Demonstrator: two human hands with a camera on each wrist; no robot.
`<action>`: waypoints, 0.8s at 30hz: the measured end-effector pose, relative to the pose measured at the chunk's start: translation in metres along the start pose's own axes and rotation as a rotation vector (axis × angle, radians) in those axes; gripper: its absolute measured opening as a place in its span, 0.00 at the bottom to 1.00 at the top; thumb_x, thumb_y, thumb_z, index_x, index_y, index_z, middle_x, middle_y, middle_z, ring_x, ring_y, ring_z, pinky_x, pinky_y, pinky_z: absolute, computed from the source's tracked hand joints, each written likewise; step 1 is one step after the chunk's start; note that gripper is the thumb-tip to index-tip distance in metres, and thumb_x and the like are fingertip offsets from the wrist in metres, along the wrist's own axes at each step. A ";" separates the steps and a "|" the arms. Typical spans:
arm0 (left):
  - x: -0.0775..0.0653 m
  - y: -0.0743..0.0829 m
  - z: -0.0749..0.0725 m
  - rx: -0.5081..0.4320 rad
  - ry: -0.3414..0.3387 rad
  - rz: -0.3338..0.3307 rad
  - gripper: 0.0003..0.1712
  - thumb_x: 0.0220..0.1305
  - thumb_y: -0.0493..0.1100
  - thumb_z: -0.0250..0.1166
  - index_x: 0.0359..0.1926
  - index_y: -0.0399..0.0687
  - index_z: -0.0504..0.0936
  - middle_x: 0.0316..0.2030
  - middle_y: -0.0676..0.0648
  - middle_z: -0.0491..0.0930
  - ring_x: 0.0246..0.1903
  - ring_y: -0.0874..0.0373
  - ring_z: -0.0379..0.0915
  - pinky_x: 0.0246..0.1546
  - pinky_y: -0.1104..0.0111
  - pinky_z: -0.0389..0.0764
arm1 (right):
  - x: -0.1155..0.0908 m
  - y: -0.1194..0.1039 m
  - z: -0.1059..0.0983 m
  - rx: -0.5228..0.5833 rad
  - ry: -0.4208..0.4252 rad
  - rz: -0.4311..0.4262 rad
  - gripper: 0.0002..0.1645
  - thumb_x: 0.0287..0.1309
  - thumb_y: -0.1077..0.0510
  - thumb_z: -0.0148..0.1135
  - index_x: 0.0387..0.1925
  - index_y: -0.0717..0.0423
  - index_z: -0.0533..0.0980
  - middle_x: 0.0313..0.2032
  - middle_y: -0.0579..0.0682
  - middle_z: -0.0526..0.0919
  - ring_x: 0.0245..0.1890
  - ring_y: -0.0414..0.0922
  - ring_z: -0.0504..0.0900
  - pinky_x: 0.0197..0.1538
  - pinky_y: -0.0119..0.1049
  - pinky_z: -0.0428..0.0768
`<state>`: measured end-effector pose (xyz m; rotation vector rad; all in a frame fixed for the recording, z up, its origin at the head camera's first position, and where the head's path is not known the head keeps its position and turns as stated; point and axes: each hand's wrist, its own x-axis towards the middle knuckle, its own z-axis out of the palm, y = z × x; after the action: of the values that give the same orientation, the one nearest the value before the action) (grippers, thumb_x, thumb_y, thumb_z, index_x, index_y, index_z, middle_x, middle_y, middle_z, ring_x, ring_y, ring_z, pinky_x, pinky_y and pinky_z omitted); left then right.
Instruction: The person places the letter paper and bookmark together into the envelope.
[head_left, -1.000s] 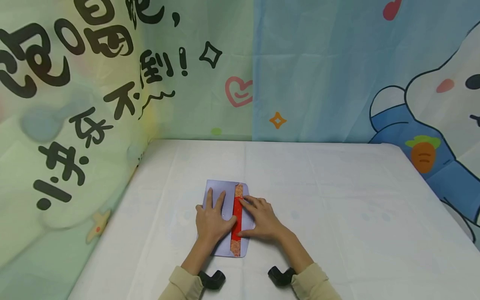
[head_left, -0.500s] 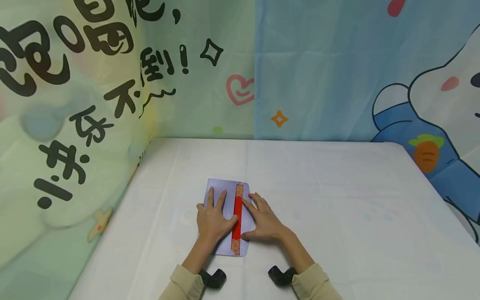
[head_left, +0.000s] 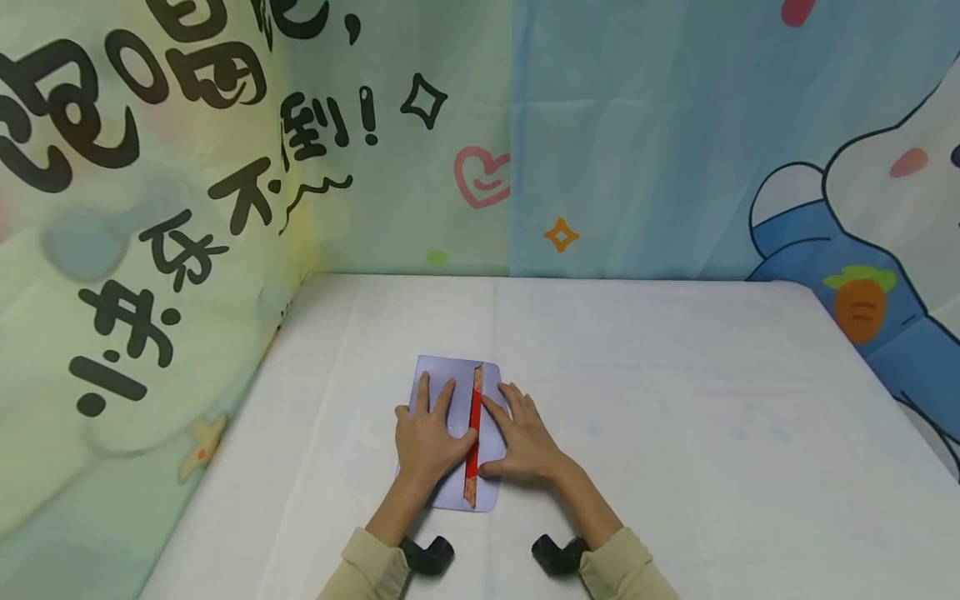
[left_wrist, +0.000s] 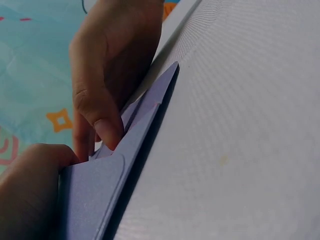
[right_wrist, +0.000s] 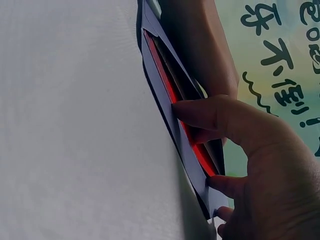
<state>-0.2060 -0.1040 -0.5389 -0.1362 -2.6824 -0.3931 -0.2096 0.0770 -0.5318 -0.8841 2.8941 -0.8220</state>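
A lavender folded card [head_left: 450,497] lies on the white table, a narrow red strip with gold-patterned ends [head_left: 476,408] showing between its two panels. My left hand [head_left: 426,437] rests on the left panel with fingers spread, its thumb reaching to the strip. On the other side, my right hand [head_left: 525,442] touches the right panel [head_left: 491,433] with thumb and fingers spread along its edge. The right wrist view shows the red inside [right_wrist: 165,80] as a slit between the panels, the right thumb [right_wrist: 195,112] at its edge. In the left wrist view the card [left_wrist: 95,185] stands partly raised.
A white cloth [head_left: 675,417] covers the table. Printed curtains hang behind [head_left: 637,150] and along the left side [head_left: 75,250]. Dark wrist-worn devices [head_left: 429,556] show near both cuffs.
The red strip has grown narrower as the right panel moved left over it. My right fingers shifted slightly along the panel; my left hand stays in place on the card.
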 end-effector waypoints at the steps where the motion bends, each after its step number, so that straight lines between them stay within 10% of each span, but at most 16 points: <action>1: 0.000 0.000 0.000 0.002 0.008 0.002 0.42 0.40 0.64 0.62 0.60 0.56 0.73 0.63 0.37 0.62 0.28 0.38 0.66 0.21 0.60 0.70 | 0.000 0.000 0.000 -0.008 0.003 -0.004 0.59 0.32 0.36 0.66 0.67 0.58 0.59 0.67 0.65 0.51 0.67 0.60 0.45 0.65 0.54 0.43; 24: 0.000 0.001 0.001 0.007 -0.014 -0.014 0.44 0.38 0.66 0.63 0.61 0.57 0.72 0.64 0.38 0.60 0.29 0.38 0.66 0.20 0.60 0.70 | -0.003 -0.007 -0.004 -0.090 -0.055 0.007 0.63 0.32 0.31 0.62 0.68 0.57 0.55 0.68 0.64 0.48 0.68 0.59 0.42 0.65 0.56 0.41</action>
<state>-0.2058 -0.1028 -0.5395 -0.1192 -2.6992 -0.3886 -0.2034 0.0754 -0.5254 -0.8875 2.9046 -0.6613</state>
